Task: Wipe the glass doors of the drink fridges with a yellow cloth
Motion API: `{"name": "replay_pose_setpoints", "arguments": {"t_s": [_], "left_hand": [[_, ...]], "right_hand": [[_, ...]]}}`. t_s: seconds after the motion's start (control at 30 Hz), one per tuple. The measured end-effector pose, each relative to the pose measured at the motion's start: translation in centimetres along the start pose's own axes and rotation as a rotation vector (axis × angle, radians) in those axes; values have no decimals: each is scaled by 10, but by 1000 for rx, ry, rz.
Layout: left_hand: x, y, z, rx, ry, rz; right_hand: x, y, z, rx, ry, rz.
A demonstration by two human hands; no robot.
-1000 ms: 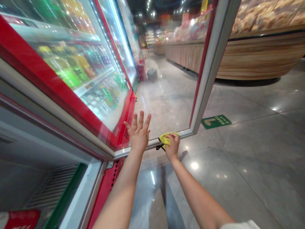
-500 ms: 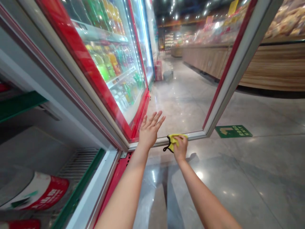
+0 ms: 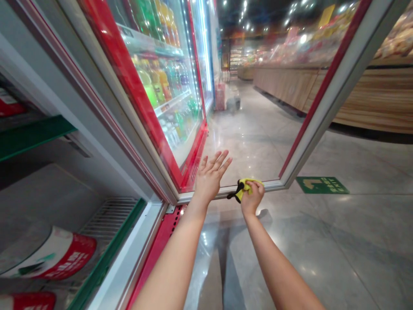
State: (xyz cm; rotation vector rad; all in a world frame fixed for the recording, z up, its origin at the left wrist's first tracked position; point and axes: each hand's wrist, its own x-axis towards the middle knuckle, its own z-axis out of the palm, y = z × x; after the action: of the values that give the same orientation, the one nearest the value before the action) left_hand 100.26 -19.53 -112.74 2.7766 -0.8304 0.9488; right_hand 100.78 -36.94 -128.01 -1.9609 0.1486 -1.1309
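Observation:
A glass cooler door point(image 3: 258, 129) with a grey frame stands swung open in front of me. My left hand point(image 3: 210, 177) lies flat against the lower part of the glass, fingers spread. My right hand point(image 3: 252, 199) grips a yellow cloth with black edging point(image 3: 241, 189) and presses it on the bottom rail point(image 3: 274, 185) of the door frame. Part of the cloth is hidden under the fingers, and its black loop hangs out to the left.
On my left is the open cooler, with a green-edged wire shelf point(image 3: 106, 215) and a white-and-red tub point(image 3: 64, 254). Beyond the glass stands a red-framed drinks cooler point(image 3: 183, 172). Wooden display counters point(image 3: 371, 101) line the right side. A green exit sign point(image 3: 322, 185) marks the floor.
The cloth has crept slightly to the right along the bottom rail with my right hand, and it looks more bunched. The whole view has shifted a little; my left hand stays spread on the glass.

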Motion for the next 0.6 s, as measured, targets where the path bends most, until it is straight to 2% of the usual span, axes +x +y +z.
{"name": "replay_pose_setpoints", "arguments": {"t_s": [0.07, 0.1, 0.23, 0.3, 0.33, 0.4, 0.5, 0.6], "left_hand": [[0, 0, 3, -5, 17, -2], [0, 0, 5, -8, 27, -4], [1, -3, 12, -12, 67, -9], [2, -2, 13, 0, 87, -14], [3, 1, 14, 8, 98, -22], [3, 9, 16, 25, 119, -64], [-1, 31, 27, 27, 103, -97], [-10, 52, 46, 5, -37, 29]], "right_hand": [[10, -2, 5, -15, 69, 11], [10, -6, 8, -16, 65, -8], [-4, -12, 15, -36, -173, -212], [-3, 1, 9, -52, -263, -272], [2, 10, 5, -57, -268, -270], [16, 31, -6, -48, -225, -202], [38, 53, -17, 10, -1, 93], [54, 58, -17, 40, 201, 323]]}}
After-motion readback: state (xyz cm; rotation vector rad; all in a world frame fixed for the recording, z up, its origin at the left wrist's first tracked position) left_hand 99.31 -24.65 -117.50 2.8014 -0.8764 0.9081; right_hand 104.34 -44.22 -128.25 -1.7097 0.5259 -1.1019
